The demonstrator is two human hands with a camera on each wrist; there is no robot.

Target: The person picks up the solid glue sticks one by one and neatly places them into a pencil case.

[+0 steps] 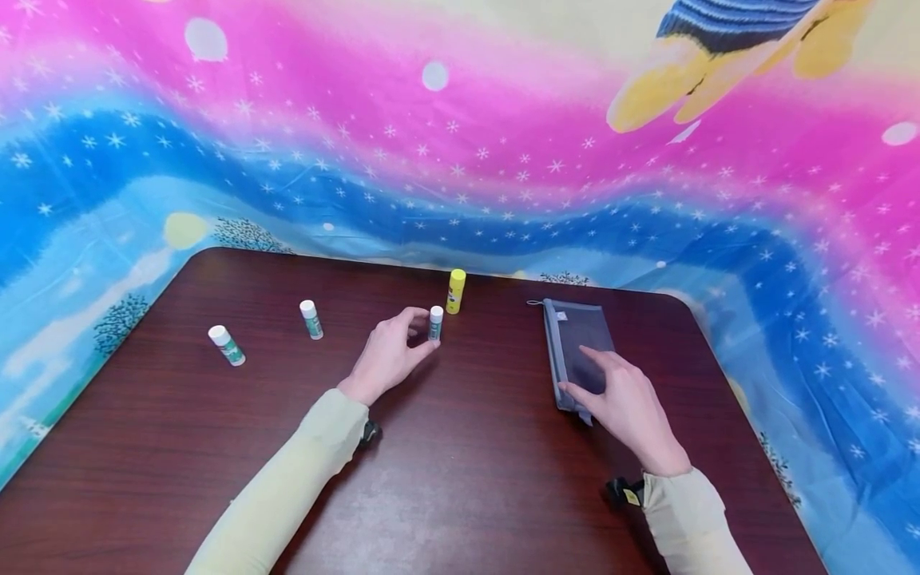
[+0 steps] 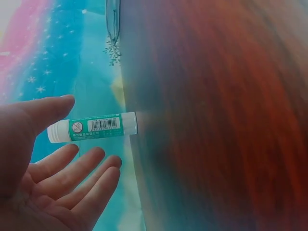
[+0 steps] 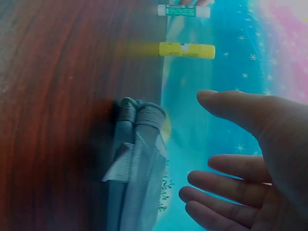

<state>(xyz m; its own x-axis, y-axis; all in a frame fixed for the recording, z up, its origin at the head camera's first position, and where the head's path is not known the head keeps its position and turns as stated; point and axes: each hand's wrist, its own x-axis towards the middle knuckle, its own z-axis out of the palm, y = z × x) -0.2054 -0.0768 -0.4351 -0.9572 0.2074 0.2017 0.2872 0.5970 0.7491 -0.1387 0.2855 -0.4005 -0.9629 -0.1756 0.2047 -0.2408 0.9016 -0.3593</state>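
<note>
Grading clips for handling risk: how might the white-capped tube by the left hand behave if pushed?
The white-capped tube stands upright, tall for its narrow base, so a high nudge would probably tip it. Once down, its round barrel would likely roll. The table looks glossy, so the tube may slide.

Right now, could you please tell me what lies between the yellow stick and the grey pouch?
The head view shows bare tabletop between the yellow stick and the grey pouch, whose thin loop pokes slightly into that stretch.
</note>
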